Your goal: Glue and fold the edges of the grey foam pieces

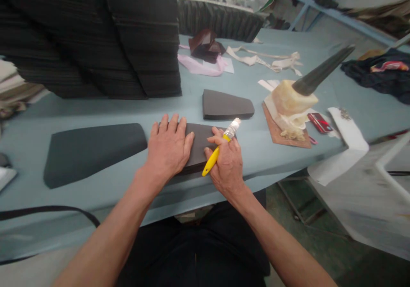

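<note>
Workshop, grey-blue table (256, 65). Dark foam piece (200, 144) at near edge, centre: likely light, soft, bendy; best pinned flat. Left hand (168, 148) spread open, pressing on it. Right hand (226, 163) clenched round yellow tool (209, 164) at right end.

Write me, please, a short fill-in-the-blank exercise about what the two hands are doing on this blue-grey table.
1. The right hand grips a tape-tipped hand tool whose handle is ____.
2. The left hand lies flat, palm ____, on a dark grey wedge-shaped foam piece.
3. The tall stack of dark sheets stands on the blue-grey table, far back on the person's ____ side.

Missing words: yellow; down; left.
</note>
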A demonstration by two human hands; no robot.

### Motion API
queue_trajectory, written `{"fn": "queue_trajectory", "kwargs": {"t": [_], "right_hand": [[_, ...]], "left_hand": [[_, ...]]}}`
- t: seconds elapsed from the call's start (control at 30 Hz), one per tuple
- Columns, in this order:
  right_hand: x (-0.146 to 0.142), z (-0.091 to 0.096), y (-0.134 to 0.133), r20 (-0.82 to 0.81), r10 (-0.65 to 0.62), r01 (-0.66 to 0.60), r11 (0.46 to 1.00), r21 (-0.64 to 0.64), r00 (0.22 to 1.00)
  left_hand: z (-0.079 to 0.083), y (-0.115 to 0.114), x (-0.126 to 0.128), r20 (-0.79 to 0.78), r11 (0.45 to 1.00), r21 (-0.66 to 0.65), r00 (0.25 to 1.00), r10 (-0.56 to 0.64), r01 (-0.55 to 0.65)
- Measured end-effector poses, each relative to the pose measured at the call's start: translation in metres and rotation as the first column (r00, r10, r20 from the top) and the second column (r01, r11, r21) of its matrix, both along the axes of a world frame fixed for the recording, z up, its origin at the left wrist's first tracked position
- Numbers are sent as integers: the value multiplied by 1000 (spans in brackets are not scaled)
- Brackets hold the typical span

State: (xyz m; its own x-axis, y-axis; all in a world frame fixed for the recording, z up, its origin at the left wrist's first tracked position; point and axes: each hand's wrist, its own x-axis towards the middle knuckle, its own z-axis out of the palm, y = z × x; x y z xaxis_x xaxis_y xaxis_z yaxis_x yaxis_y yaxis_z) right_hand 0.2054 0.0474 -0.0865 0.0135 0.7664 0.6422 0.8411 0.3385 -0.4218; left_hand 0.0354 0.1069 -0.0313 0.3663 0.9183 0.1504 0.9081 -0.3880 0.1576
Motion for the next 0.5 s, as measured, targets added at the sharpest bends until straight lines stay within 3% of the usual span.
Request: {"fn": "queue_trajectory", "kwargs": {"t": [0.17,0.33,0.5], "right_hand": [[2,-1,1,-7,-15,15,1000,9,1000],[10,18,-4,-25,7,-6,999,34,1000],[18,40,-18,-136,-9,15,999,49,991]], "left_hand": [[-3,-1,2,16,1000,-18,1000,26,-26],[-7,4,-4,77,998,32,996,48,-51],[-13,15,-55,147,977,114,976,163,-180]]}}
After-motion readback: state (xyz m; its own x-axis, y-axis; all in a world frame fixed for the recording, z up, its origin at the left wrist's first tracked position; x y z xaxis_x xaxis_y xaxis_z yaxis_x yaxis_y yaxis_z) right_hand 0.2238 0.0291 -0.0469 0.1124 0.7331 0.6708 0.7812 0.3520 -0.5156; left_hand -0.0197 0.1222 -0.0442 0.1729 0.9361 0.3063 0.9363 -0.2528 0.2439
